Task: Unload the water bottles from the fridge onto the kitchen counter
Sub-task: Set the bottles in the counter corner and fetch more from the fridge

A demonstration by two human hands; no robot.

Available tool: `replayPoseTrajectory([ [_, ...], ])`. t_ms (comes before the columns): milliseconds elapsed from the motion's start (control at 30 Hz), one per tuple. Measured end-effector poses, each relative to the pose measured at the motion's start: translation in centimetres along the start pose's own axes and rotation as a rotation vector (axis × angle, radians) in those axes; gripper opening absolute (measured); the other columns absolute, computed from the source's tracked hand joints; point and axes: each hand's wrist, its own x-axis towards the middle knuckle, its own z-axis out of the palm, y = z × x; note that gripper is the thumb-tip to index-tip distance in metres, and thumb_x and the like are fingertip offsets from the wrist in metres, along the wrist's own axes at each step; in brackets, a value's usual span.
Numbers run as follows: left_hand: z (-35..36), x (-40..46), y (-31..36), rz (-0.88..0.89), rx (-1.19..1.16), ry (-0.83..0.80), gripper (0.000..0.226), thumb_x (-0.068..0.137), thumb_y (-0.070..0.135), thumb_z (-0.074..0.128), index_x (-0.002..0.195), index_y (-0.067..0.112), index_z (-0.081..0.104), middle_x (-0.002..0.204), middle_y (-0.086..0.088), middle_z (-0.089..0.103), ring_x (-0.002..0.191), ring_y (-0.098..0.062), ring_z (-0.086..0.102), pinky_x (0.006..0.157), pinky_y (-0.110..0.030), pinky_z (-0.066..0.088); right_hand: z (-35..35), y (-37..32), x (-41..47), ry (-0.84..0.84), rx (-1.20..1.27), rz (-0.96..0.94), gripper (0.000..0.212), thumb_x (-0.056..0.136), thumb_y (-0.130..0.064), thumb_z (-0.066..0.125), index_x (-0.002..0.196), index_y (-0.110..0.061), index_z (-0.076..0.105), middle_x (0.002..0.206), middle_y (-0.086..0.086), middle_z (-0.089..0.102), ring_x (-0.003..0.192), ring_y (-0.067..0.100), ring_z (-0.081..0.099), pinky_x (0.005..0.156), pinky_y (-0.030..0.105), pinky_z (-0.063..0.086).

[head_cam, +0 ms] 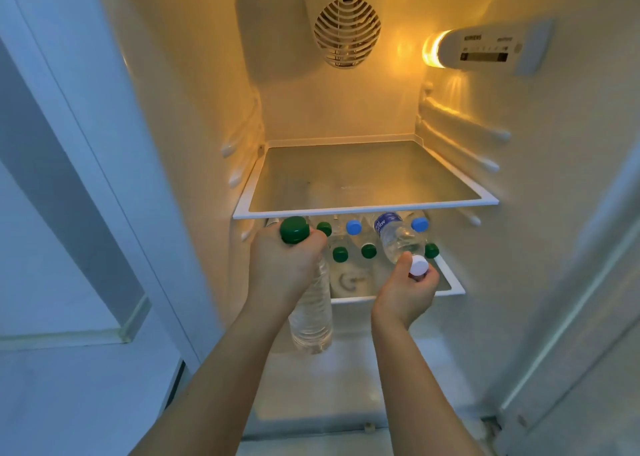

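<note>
Green-capped clear plastic bottle hangs below the left hand, which clenches its neck in front of the lower shelf. More ribbed bottles stand on that shelf. At right, the right hand pinches a tilted white-capped bottle at its cap.

Pretty much all plastic and glass in here

The bottle at lower centre is clear, glossy plastic with ribbed sides, topped by a smooth green cap. The tilted bottle to its right is the same see-through plastic, with a shiny blue label and a matt white cap. The upper shelf mid-frame looks like smooth glass in a white plastic rim. The fridge walls are glossy white plastic, and the fan grille up top is slatted white plastic.
</note>
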Motion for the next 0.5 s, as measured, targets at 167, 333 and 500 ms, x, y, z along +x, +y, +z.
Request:
replayPoseTrajectory([
  [167,-0.2,0.1,0.8,0.019,-0.009,0.033,0.024,0.072,0.010,0.069,0.060,-0.002,0.051,0.056,-0.004,0.040,0.058,-0.015,0.038,0.059,-0.030,0.033,-1.9,-2.3,0.8,-0.023,-0.002,-0.215,0.027,0.090,-0.027,0.065,0.109,-0.009,0.060,0.087,-0.004,0.059,0.069,0.002,0.054,0.061,0.004,0.041],
  [333,-0.6,0.3,0.9,0.022,0.041,0.010,0.019,0.070,0.013,0.067,0.063,0.000,0.056,0.058,-0.005,0.043,0.058,-0.014,0.040,0.059,-0.031,0.034,-2.2,-5.3,1.9,-0.072,-0.133,-0.458,0.021,0.087,-0.035,0.066,0.082,-0.019,0.054,0.074,-0.003,0.052,0.065,0.010,0.046,0.060,0.016,0.038],
  [500,-0.5,1.0,1.3,-0.014,0.030,-0.006,0.034,0.061,0.027,0.063,0.069,-0.006,0.059,0.059,-0.004,0.041,0.057,-0.014,0.037,0.057,-0.030,0.032,-2.0,-5.7,2.1,-0.188,-0.230,-0.602,0.026,0.086,-0.026,0.067,0.073,-0.025,0.045,0.068,-0.010,0.038,0.065,0.006,0.041,0.059,0.013,0.030],
])
